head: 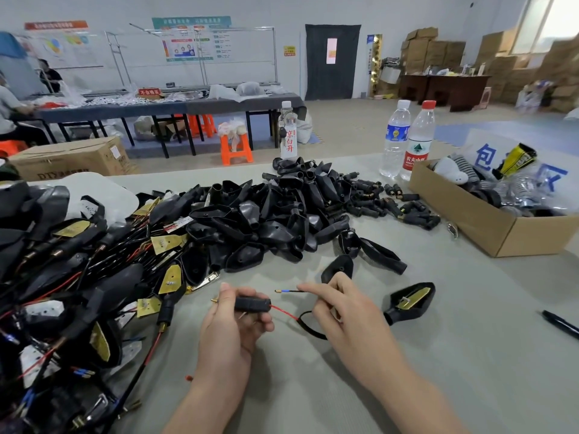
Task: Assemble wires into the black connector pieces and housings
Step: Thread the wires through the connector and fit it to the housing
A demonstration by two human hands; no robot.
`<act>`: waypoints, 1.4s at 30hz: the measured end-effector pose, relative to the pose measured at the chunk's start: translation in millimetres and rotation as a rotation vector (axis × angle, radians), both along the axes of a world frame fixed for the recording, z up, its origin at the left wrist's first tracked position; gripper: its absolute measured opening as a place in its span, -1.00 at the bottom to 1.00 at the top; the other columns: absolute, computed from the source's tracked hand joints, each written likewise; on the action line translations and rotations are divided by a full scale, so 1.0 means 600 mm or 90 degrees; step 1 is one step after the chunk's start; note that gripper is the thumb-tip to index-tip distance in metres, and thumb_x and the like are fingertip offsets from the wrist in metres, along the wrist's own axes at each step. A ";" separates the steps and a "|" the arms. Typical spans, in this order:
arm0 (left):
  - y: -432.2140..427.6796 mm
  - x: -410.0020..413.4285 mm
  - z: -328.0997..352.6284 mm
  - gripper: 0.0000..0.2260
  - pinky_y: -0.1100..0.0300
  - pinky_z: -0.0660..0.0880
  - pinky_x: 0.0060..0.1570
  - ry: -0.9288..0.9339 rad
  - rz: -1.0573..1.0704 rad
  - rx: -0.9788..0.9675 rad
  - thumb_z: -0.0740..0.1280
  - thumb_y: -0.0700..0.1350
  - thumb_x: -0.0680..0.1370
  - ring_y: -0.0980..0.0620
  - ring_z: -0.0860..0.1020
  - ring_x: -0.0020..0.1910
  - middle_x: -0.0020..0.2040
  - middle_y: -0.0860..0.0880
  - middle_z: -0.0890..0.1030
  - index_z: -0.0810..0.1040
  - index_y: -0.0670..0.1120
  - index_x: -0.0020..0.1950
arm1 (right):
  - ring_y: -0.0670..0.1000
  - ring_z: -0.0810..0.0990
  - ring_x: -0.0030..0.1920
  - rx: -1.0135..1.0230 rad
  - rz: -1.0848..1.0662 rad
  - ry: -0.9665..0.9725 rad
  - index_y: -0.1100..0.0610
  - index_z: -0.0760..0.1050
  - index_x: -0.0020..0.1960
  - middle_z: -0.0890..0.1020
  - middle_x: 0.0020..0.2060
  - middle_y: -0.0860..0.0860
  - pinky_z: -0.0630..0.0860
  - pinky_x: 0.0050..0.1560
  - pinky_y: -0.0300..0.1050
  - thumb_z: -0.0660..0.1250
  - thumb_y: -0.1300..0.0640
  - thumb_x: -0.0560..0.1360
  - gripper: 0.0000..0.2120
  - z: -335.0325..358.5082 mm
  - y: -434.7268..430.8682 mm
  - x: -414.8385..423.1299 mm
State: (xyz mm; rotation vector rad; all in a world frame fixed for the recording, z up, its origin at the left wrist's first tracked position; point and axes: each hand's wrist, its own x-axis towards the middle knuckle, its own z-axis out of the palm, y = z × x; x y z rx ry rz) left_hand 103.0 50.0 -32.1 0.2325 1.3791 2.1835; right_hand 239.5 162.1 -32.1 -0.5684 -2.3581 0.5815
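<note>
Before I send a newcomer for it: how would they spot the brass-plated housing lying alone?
Nearer than the cardboard box on the right, beside the right hand, lies a black housing. Only it, among loose ones there, shows brass.

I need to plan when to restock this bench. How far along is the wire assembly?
Done: a heap of wired housings lies at left. In hand: the left hand holds a black connector piece with a red wire already in it; the right hand pinches a black wire, not yet inserted. Left: a big pile of empty housings and loose connector pieces.
</note>
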 end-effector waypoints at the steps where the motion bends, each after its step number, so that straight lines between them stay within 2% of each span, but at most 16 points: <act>1: -0.001 -0.001 0.000 -0.63 0.17 0.54 -0.49 -0.008 0.002 0.002 0.12 0.04 0.70 -0.01 0.53 -0.48 -0.32 -0.13 0.63 0.50 -0.21 -0.07 | -0.08 0.40 -0.26 0.004 0.007 -0.010 -0.18 0.53 0.24 0.35 -0.18 -0.13 0.43 -0.24 -0.18 0.15 0.05 0.61 -0.70 0.004 -0.003 -0.001; 4: -0.001 -0.004 -0.001 -0.64 0.18 0.53 -0.49 -0.035 0.005 0.017 0.12 0.04 0.70 0.00 0.53 -0.48 -0.32 -0.11 0.63 0.51 -0.20 -0.05 | -0.07 0.39 -0.24 0.001 0.014 -0.042 -0.13 0.54 0.25 0.33 -0.19 -0.14 0.38 -0.22 -0.19 -0.01 -0.07 0.56 -0.57 0.011 -0.012 -0.001; 7: 0.000 -0.005 -0.002 -0.65 0.18 0.54 -0.49 -0.040 0.008 0.025 0.12 0.04 0.71 0.00 0.54 -0.48 -0.32 -0.10 0.63 0.51 -0.18 -0.06 | -0.02 0.41 -0.23 0.007 0.011 -0.069 -0.12 0.56 0.24 0.32 -0.21 -0.14 0.40 -0.21 -0.14 -0.04 -0.08 0.56 -0.55 0.013 -0.014 0.002; 11: 0.001 -0.004 -0.003 -0.64 0.18 0.54 -0.50 -0.019 0.017 0.016 0.11 0.05 0.71 0.01 0.54 -0.49 -0.33 -0.11 0.63 0.50 -0.18 -0.07 | -0.06 0.40 -0.21 0.015 0.017 -0.093 -0.14 0.57 0.23 0.31 -0.21 -0.18 0.43 -0.18 -0.15 -0.07 -0.10 0.55 -0.51 0.012 -0.020 0.001; 17: 0.005 0.003 -0.008 -0.62 0.16 0.55 -0.45 0.054 0.016 0.013 0.13 0.08 0.68 -0.03 0.55 -0.44 -0.29 -0.14 0.63 0.52 -0.17 -0.10 | -0.05 0.43 -0.17 0.003 0.012 -0.109 -0.13 0.56 0.26 0.32 -0.19 -0.18 0.44 -0.12 -0.14 -0.11 -0.11 0.52 -0.46 0.011 -0.020 0.001; 20: 0.005 0.005 -0.011 -0.61 0.16 0.56 -0.41 0.086 0.012 0.018 0.16 0.12 0.64 -0.03 0.58 -0.41 -0.28 -0.13 0.65 0.61 -0.06 -0.22 | -0.09 0.42 -0.20 -0.037 0.020 -0.089 -0.13 0.56 0.24 0.32 -0.20 -0.19 0.40 -0.17 -0.18 -0.09 -0.11 0.51 -0.49 0.010 -0.020 0.000; 24: 0.003 0.004 -0.014 -0.64 0.16 0.57 -0.36 0.109 0.011 0.015 0.22 0.19 0.53 -0.04 0.60 -0.36 -0.25 -0.11 0.65 0.61 -0.03 -0.20 | -0.11 0.46 -0.20 -0.083 0.034 -0.056 -0.14 0.56 0.18 0.36 -0.15 -0.24 0.35 -0.25 -0.29 -0.03 -0.08 0.52 -0.56 0.007 -0.020 0.000; 30: 0.001 0.005 -0.011 -0.66 0.14 0.59 -0.32 0.117 -0.008 0.029 0.22 0.18 0.54 -0.06 0.60 -0.34 -0.25 -0.12 0.65 0.64 0.01 -0.23 | -0.09 0.51 -0.19 -0.110 0.042 -0.026 -0.15 0.55 0.12 0.43 -0.07 -0.22 0.37 -0.19 -0.36 0.17 0.00 0.65 -0.81 0.001 -0.021 -0.003; 36: 0.000 0.005 -0.008 -0.65 0.11 0.58 -0.33 0.107 -0.053 0.041 0.22 0.15 0.55 -0.08 0.58 -0.34 -0.22 -0.16 0.62 0.65 -0.03 -0.21 | -0.16 0.51 -0.08 -0.182 0.037 0.011 -0.14 0.62 0.09 0.47 -0.08 -0.25 0.36 -0.13 -0.39 0.26 0.02 0.64 -0.83 0.001 -0.013 -0.005; 42: 0.000 0.010 -0.015 -0.62 0.12 0.60 -0.23 0.185 -0.105 0.012 0.15 0.13 0.63 -0.11 0.61 -0.27 -0.17 -0.13 0.66 0.64 -0.01 -0.17 | -0.20 0.54 -0.04 -0.199 0.058 0.003 -0.10 0.65 0.09 0.54 -0.12 -0.24 0.39 -0.05 -0.38 0.30 0.00 0.62 -0.85 -0.003 -0.019 -0.011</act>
